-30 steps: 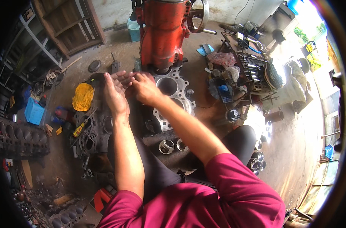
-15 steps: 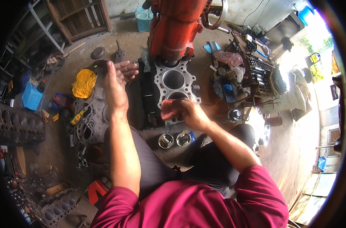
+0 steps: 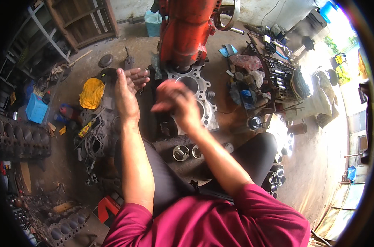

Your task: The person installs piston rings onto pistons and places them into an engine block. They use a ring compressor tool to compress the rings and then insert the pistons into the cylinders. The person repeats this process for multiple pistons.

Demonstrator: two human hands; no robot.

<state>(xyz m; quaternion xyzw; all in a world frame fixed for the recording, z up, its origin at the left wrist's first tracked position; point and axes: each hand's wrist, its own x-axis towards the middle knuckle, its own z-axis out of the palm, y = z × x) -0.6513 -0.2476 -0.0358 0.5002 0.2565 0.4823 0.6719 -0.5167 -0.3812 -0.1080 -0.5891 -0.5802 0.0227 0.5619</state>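
My left hand [image 3: 130, 92] is raised left of the engine block, thumb up and fingers loosely bent to the right. It is open, and I see nothing held in it. Over the block's left side is my right hand [image 3: 179, 105], smeared by motion, with a red rag [image 3: 167, 87] in its grip. The engine block [image 3: 209, 108] has a bright metal top face with round cylinder bores, partly hidden by that hand. A red machine [image 3: 182, 33] stands over the block's far end. Two pistons [image 3: 180, 153] sit on the floor between the block and my legs.
To the left lie a yellow cloth [image 3: 92, 93], a greasy metal housing [image 3: 100, 131] and another engine block [image 3: 20, 138]. On the right, a rack of tools [image 3: 279, 76] stands beside plastic bags and cans. More pistons [image 3: 273, 179] are by my right knee.
My right hand has swept left and away from me with the red rag, from the near bore toward the block's left edge. My left hand has barely moved.
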